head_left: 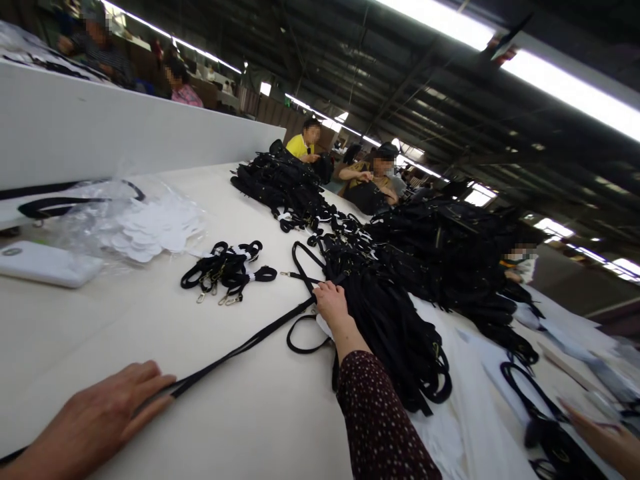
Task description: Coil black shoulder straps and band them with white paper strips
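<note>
A long black strap (245, 345), doubled over, runs slantwise across the white table (240, 413) between my hands. My left hand (107, 407), low on the left, is closed on it between thumb and fingers. Higher up and near the middle, my right hand (331, 303) grips the strap's other part, its fingertips partly hidden. Beyond that hand the strap makes a loop, and a metal clip (285, 274) lies to its left. Just right of my right hand is a heap of loose black straps (385, 327). Several bundled straps (227, 267) with clips and white wraps lie to the left.
A plastic bag of white tags (150, 230) and a white phone (50, 263) lie at the left. Black bags are piled (440, 240) at the back right. A co-worker's hand (605, 437) is at the lower right, and other people sit beyond the table.
</note>
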A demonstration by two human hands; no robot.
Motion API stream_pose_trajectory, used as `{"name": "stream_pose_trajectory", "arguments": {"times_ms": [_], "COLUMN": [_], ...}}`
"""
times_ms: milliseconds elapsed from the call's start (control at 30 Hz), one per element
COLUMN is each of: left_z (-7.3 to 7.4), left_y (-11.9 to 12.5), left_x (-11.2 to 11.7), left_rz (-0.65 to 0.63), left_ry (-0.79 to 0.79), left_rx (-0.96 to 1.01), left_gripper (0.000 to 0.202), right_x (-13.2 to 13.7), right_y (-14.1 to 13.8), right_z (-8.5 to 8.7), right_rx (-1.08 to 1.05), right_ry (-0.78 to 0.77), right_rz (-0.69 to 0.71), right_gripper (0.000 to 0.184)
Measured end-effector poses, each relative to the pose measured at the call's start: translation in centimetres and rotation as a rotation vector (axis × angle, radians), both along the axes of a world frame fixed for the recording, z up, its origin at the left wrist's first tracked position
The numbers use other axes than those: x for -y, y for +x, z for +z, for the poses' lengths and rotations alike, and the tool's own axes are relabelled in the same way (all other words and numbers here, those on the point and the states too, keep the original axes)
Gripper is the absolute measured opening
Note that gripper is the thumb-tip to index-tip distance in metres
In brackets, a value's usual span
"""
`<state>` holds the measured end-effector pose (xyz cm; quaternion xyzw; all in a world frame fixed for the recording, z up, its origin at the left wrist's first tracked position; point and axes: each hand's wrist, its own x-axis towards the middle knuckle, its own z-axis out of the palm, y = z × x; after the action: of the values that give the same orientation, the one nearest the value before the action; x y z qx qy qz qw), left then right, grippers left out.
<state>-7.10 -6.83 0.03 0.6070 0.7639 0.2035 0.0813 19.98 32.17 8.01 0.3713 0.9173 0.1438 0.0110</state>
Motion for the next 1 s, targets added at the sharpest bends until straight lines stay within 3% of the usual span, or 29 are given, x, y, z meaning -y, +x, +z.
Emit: {"name": "stream_pose_trajectory", "arguments": {"times_ms": [167,333,500,633,833,900,1000], "left_z": [0.9,0.8,1.4,1.7,2.5,3.0,3.7], "left_y": [2.3,3.6,3.8,3.3,2.3,2.3,3.1], "left_x": [-3.1,-4.3,-4.9,-5.4,-6.8,-7.5,-8.7], "left_rz": [-0.1,-0.138,-0.136,-0.084,-0.091,-0.088,-0.097], "left_ry": [0.006,0.024,-0.024,-0.053,-0.221,-0.254,-0.248], "left_rx": [-0.072,-0.078,-0.043,-0.044,-0.05,-0.048,-0.044], "left_gripper": [0.037,0.033,0.031,0.034,0.032,0.037,0.046], "right_x": [-0.3,0.1,1.3,3.1,9.1,12.2,17.1], "right_y": [0.9,2.2,3.8,4.6,3.3,2.2,0.2], "right_z": [-0.5,0.1,1.5,3.6,6.5,6.0,3.6], "right_rx": [-0.005,-0.038,-0.068,-0.083,-0.056,-0.061,-0.121], "right_ry": [-0.027,-0.04,-0.014,0.028,0.073,0.044,-0.094], "right_rz": [0.041,0.088,0.095,0.093,0.141,0.11,-0.005], "right_gripper": [0.024,0.023,0.021,0.021,0.027,0.027,0.022]}}
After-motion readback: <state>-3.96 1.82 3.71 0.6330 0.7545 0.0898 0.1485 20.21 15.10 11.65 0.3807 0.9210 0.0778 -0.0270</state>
